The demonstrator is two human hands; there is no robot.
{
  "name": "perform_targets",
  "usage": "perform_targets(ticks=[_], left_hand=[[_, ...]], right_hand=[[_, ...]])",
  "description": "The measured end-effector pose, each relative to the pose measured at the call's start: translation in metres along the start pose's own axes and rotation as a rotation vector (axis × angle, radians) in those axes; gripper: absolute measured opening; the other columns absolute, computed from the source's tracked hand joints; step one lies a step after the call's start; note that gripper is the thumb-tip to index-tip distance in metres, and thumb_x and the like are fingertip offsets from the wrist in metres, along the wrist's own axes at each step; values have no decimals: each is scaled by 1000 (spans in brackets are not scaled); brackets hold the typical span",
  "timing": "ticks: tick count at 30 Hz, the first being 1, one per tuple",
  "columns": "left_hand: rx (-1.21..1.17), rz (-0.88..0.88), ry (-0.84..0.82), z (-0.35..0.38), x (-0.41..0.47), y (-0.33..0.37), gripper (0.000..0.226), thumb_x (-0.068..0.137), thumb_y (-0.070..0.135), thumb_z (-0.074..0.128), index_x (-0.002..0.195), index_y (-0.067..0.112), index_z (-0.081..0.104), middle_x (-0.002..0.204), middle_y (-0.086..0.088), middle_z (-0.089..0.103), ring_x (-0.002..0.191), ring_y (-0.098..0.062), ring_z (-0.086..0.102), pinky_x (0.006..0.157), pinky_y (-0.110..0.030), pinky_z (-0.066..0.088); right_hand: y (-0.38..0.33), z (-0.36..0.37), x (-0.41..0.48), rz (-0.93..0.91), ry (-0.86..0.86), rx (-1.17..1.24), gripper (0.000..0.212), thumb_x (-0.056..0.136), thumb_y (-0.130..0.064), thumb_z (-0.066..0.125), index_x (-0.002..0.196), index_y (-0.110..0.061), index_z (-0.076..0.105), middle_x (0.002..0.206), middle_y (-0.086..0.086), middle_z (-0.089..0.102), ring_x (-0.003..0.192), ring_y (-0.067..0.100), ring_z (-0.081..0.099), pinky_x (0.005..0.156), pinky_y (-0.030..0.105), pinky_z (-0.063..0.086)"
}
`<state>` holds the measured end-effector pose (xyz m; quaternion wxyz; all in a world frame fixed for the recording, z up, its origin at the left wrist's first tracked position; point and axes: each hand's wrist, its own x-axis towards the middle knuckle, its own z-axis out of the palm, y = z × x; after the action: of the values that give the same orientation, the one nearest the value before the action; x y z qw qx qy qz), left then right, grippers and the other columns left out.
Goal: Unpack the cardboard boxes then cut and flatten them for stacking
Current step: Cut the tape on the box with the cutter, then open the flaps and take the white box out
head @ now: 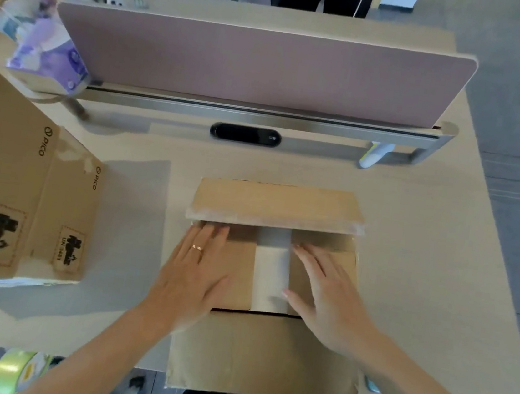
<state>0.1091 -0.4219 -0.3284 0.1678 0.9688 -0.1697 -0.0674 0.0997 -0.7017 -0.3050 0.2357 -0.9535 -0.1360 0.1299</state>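
Note:
A brown cardboard box [261, 351] stands at the desk's near edge with its far flap [277, 205] and near flap folded outward. My left hand [195, 270] lies flat on the box's left inner flap, fingers straight. My right hand [329, 290] lies flat on the right inner flap. Between the two inner flaps a white item [270, 276] shows inside the box. A second, larger cardboard box [23, 194] printed with PICO and UN 3481 labels stands at the left of the desk.
A pink divider panel [261, 66] on a metal rail crosses the back of the desk [425, 250]. A black oval device [245, 134] lies below it. Purple packets [48, 46] sit at the back left. A tape roll [17, 373] is at the lower left.

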Motion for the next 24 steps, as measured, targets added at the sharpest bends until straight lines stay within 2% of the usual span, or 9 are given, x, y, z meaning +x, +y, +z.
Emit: perform_targets(ticks=[2,4,6,10,13,15,19,22,24], left_hand=[[-66,18,87,-15,22,1,76,105,49,36,164,15,1,172,-3,-5,158,-18,-6,127,-31,-3],[-117,-10,147,-28,52,-2,78,104,40,48,164,16,4,172,-2,1,158,-18,-3,128,-38,5],[-105,-58,134,-38,85,-3,79,102,33,55,164,19,7,171,-1,5,158,-21,1,127,-47,14],[-148,-192,-82,-36,138,-10,68,106,28,47,163,24,10,171,3,6,158,-22,-2,126,-52,15],[-110,-168,-226,-27,154,-24,56,109,31,38,161,21,22,169,0,17,157,-24,5,125,-53,17],[-94,-131,-243,-21,154,-32,50,110,33,32,159,23,28,165,1,26,154,-22,13,125,-47,15],[-111,-98,-251,-16,152,-39,48,112,37,24,159,28,27,166,8,23,156,-17,4,124,-43,6],[-117,-66,-283,-17,155,-41,49,111,35,27,160,28,23,166,6,20,156,-17,1,126,-47,3],[-74,-23,-251,-22,149,-38,53,110,39,30,160,30,18,168,4,13,157,-18,-3,126,-54,0]], right_hand=[[1,-10,15,45,85,49,71,97,-49,55,156,-21,29,157,-6,31,144,13,30,119,29,27],[4,-29,38,82,169,81,69,97,-44,58,155,-18,30,157,-4,33,144,15,31,118,31,28],[11,-49,67,117,205,66,65,99,-38,57,154,-14,32,155,1,35,143,20,32,117,34,29],[27,-67,115,225,45,-68,61,103,-34,51,155,-13,28,161,3,29,146,25,28,116,40,30],[35,-56,124,269,-108,-190,61,105,-40,43,158,-17,22,164,1,23,150,25,22,120,41,24],[38,-44,120,274,-78,-271,61,104,-45,40,157,-18,25,162,-1,28,149,24,23,120,39,19],[43,-33,114,257,11,-305,60,102,-51,39,153,-19,33,157,-4,34,146,22,27,119,39,22],[47,-34,115,276,-77,-291,65,104,-51,36,159,-21,19,163,-5,21,151,20,14,124,43,12],[43,-38,110,242,-86,-288,70,103,-52,34,161,-22,8,166,-4,7,154,18,2,126,47,5]])
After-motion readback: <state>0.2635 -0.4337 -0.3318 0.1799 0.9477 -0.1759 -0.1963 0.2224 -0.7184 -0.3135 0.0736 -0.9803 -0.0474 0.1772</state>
